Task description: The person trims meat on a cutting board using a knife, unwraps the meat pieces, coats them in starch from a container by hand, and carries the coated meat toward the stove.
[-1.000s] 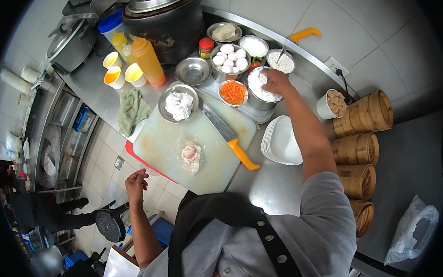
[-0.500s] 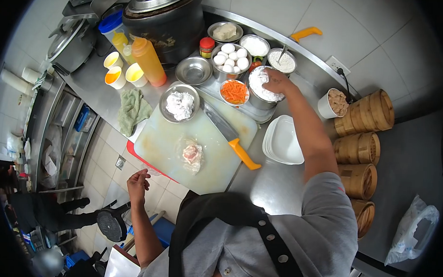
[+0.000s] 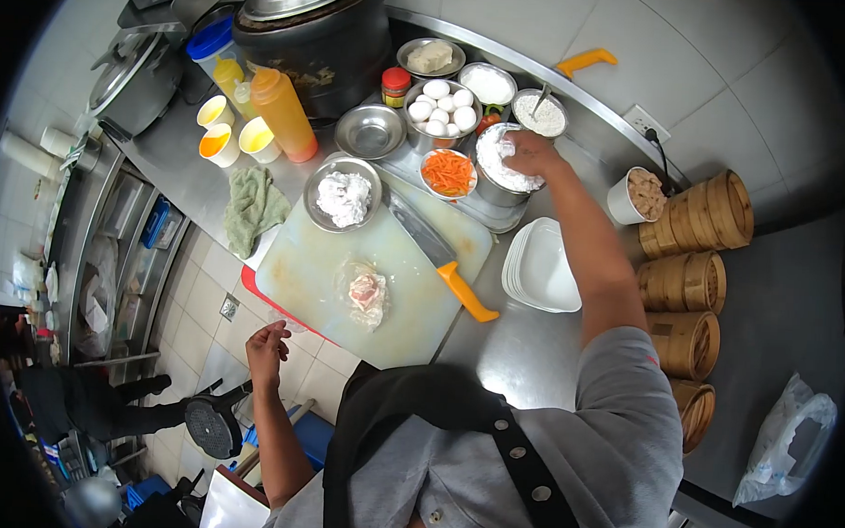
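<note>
My right hand [image 3: 532, 154] reaches into a metal bowl [image 3: 501, 194] of white, powdery-looking clumps. Its fingers bend down against the white stuff, and the tips are hidden. My left hand [image 3: 268, 345] hangs off the near left edge of the cutting board [image 3: 296, 287], fingers curled together, with nothing visible in them. On the board, a pale pinkish lump [image 3: 365, 289] lies on a small clear sheet. Behind it stands a metal bowl with a white clump [image 3: 343, 197]. A knife with an orange handle [image 3: 467, 292] rests across the board's right side.
Grated carrot [image 3: 447, 174], eggs [image 3: 439, 107] and an empty metal bowl [image 3: 370, 132] stand behind the board. White dishes [image 3: 541, 266] are stacked to the right, before bamboo steamers [image 3: 682, 281]. Sauce bottles [image 3: 283, 115] and a green cloth [image 3: 254, 212] are at left.
My right hand has shifted very slightly within the same bowl. My left hand has moved a touch to the right. Everything else stays in place.
</note>
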Available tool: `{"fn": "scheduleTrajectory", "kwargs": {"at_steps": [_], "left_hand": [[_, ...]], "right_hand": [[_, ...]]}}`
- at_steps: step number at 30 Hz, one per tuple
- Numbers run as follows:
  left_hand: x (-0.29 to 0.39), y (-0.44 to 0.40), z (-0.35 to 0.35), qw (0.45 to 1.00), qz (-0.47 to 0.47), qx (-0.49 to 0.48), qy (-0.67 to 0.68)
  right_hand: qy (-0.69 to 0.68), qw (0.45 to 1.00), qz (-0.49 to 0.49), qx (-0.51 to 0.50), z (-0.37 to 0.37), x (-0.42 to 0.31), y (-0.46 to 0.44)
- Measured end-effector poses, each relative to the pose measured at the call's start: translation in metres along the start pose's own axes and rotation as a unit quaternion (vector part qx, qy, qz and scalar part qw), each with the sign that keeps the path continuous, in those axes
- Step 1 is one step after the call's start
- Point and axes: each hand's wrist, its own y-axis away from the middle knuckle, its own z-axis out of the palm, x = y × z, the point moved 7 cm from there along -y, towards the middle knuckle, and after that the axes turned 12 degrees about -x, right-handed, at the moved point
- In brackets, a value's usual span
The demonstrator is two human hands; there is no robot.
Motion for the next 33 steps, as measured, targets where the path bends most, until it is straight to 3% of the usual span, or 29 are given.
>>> {"fn": "scheduleTrajectory", "kwargs": {"at_steps": [5,8,11,14,17,20,26,29,31,33], "left_hand": [[-0.008,0.000,-0.007,1.000,-0.009,0.006,-0.002],[-0.010,0.001,-0.004,1.000,-0.019,0.005,0.010],[-0.011,-0.002,-0.001,1.000,-0.006,-0.005,0.006],[-0.004,-0.001,-0.001,1.000,-0.005,-0.003,-0.009],[-0.007,-0.002,-0.006,1.000,-0.003,0.004,-0.005],[-0.007,0.000,-0.002,1.000,-0.016,0.001,-0.002],[-0.008,-0.002,0.003,1.000,-0.010,-0.011,-0.005],[-0.004,0.000,0.002,0.999,-0.016,-0.003,-0.033],[-0.006,-0.003,-0.001,1.000,-0.016,0.000,-0.025],[-0.009,-0.003,-0.002,1.000,-0.016,0.002,-0.020]], "right_hand": [[-0.061,0.997,0.025,-0.028,-0.011,0.004,0.001],[0.050,0.997,-0.053,0.018,0.002,-0.011,0.013],[-0.100,0.994,-0.016,-0.033,0.005,-0.003,0.016],[-0.107,0.994,0.016,-0.034,-0.003,0.006,0.009],[-0.087,0.996,-0.003,-0.009,-0.010,0.005,0.010],[0.086,0.994,-0.066,0.031,0.007,0.000,0.006],[-0.091,0.996,0.005,0.018,-0.010,0.002,0.016],[-0.072,0.997,0.009,0.032,-0.007,0.004,0.015],[-0.147,0.986,-0.013,0.078,-0.005,0.022,0.006],[-0.087,0.987,-0.006,0.138,-0.021,0.031,0.012]]}}
